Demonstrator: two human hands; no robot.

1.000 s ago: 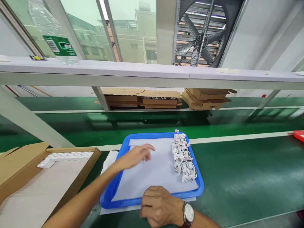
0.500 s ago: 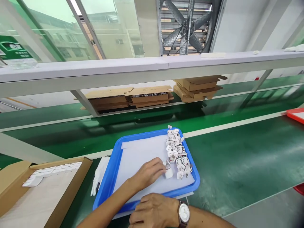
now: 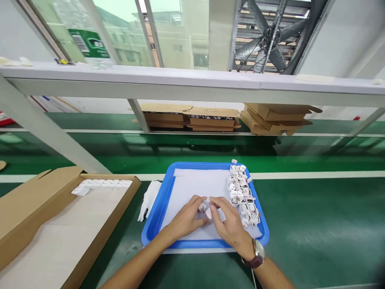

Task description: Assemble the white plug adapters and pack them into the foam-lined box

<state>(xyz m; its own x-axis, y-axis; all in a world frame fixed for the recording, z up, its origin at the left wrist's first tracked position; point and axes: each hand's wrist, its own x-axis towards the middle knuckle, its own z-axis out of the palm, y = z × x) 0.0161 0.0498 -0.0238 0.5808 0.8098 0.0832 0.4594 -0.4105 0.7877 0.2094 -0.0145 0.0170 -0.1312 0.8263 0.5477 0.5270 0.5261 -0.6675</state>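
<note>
A small white plastic housing [image 3: 208, 212] sits between my two hands above the blue tray [image 3: 150, 224]. My left hand [image 3: 189, 216] curls around it from the left, thumb and forefinger at its sides. From the right, my right hand [image 3: 230, 225], wearing a wristwatch, has its thumb and forefinger closed in at the same part. The fingertips partly cover the part, so its details are unclear. Several similar white housings with wires inside [image 3: 240, 188] stand in a cluster along the tray's right side, on a white foam sheet [image 3: 192, 180].
Left of the tray lies a white glove [image 3: 149, 198]. Farther left is an open cardboard box [image 3: 104, 224] with a row of white parts [image 3: 105, 183] at its back edge. Brown boxes [image 3: 270, 116] are behind the shelf rail [image 3: 180, 86]. The green table [image 3: 315, 224] extends right.
My right hand has come up from the tray's front edge to the white housing. The left hand has drawn the housing leftward, away from the cluster. The view has turned left.
</note>
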